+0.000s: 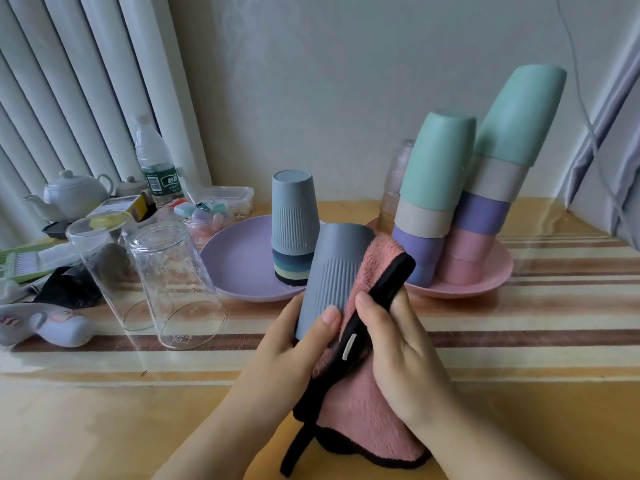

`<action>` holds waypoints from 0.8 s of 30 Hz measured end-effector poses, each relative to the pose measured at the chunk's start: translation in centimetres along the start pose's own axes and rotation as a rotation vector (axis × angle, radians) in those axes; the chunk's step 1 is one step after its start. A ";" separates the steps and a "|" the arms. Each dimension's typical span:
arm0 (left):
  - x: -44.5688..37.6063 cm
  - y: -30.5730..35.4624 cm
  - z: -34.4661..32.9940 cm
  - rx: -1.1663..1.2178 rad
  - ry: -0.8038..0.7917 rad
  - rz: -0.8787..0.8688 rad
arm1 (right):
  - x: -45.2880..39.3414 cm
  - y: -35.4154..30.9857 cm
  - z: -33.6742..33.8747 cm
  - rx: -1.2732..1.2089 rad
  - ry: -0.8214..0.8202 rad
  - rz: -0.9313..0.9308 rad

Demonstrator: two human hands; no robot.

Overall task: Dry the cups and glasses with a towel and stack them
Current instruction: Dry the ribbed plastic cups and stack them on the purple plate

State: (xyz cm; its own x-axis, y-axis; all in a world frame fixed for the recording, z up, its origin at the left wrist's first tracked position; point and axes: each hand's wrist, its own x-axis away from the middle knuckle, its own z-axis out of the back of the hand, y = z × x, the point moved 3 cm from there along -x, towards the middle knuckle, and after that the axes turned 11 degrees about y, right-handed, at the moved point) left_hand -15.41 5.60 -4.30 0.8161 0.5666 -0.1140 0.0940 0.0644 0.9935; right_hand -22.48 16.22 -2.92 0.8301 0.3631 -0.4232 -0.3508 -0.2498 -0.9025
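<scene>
Low in the middle of the frame, my left hand (298, 336) is gripping the upturned grey cup (334, 277) while my right hand (391, 344) is pressing the pink towel (372, 403) against it. Wet plastic is risking a slip toward the two glasses (162, 282) at left, and the leaning cup stacks (460, 199) at right could topple if nudged.

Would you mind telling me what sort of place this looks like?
Probably a home, at a table by a window: a white teapot, a water bottle and pleated curtains sit behind stacked cups on plates.

Grey ribbed cup (330, 271), pink towel (367, 393) w/ black trim, lilac plate (239, 268), pink plate (485, 285), brown-striped tablecloth (519, 337).
</scene>
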 end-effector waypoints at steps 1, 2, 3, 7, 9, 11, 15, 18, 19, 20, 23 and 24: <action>0.1 0.1 -0.1 0.007 -0.032 0.024 | -0.2 -0.1 0.4 -0.012 0.012 -0.030; 0.3 0.2 -0.3 0.016 -0.068 0.044 | -0.4 -0.5 0.6 -0.025 0.015 -0.058; 0.5 0.3 -0.4 0.019 -0.104 0.052 | -0.6 -0.7 0.9 -0.046 0.029 -0.101; 1.1 0.3 -0.8 0.072 -0.200 0.110 | -0.9 -1.6 0.8 -0.494 -0.037 -0.469; 0.6 -0.6 -0.7 0.173 -0.222 0.123 | -0.6 -0.7 0.1 -0.620 -0.100 -0.529; -0.1 -0.8 -0.3 0.303 -0.214 0.107 | -0.1 1.1 -0.3 -0.567 -0.095 -0.523; -1.3 0.0 1.1 0.355 -0.145 0.075 | 1.1 2.5 -0.6 -0.153 -0.160 -0.417; -2.0 -0.2 2.1 0.275 0.015 0.064 | 0.7 2.3 0.0 -0.057 -0.116 -0.321; -2.1 -0.2 2.3 0.235 0.099 0.028 | 0.5 1.7 0.0 -0.050 -0.098 -0.273; -2.1 -0.1 2.3 0.194 0.166 -0.020 | 0.3 1.5 0.0 -0.031 -0.080 -0.228; -1.3 0.2 1.7 0.012 0.204 -0.183 | 0.0 1.1 0.2 0.016 -0.045 -0.132; -1.1 0.2 1.4 -0.032 0.176 -0.207 | 0.0 1.0 0.2 0.013 -0.047 -0.111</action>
State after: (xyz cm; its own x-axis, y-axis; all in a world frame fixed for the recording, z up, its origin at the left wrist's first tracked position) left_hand -15.47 3.90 -3.93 0.6695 0.6724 -0.3155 0.2282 0.2180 0.9489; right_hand -22.93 16.11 -3.83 0.8428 0.4299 -0.3238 -0.2640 -0.1940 -0.9448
